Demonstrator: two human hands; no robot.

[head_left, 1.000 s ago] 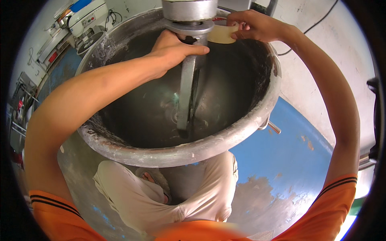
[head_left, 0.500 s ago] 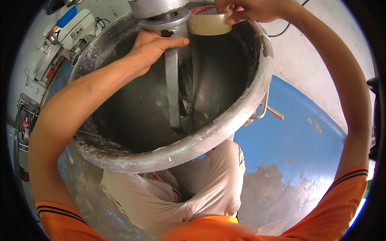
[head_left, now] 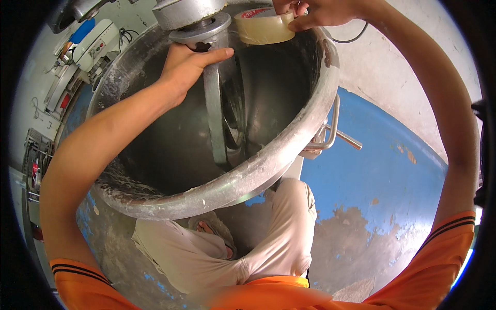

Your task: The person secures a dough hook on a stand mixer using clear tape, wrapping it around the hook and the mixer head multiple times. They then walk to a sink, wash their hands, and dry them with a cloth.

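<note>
My left hand [head_left: 186, 67] grips the top of a grey metal mixer beater [head_left: 214, 116], just under its round collar [head_left: 202, 34]. Its thumb lies across the front of the shaft, and the fingers go out of sight behind it. Held up at the top right of the beater is a wide roll of clear packing tape [head_left: 264, 30], pinched at its right side by my right hand [head_left: 330, 12]. The beater hangs down inside a large round mixing bowl [head_left: 243, 181] whose rim is smeared with white residue.
A bent metal handle [head_left: 333, 129] sticks out from the bowl's right side. My knees [head_left: 294, 201] are below the near rim. At the far left stand a white machine [head_left: 98, 44] and a metal rack [head_left: 39, 155]. Blue, worn paint covers the floor [head_left: 382, 139].
The bowl, the beater and both hands sit slightly further left in the view. My grip on the beater and on the tape roll looks the same.
</note>
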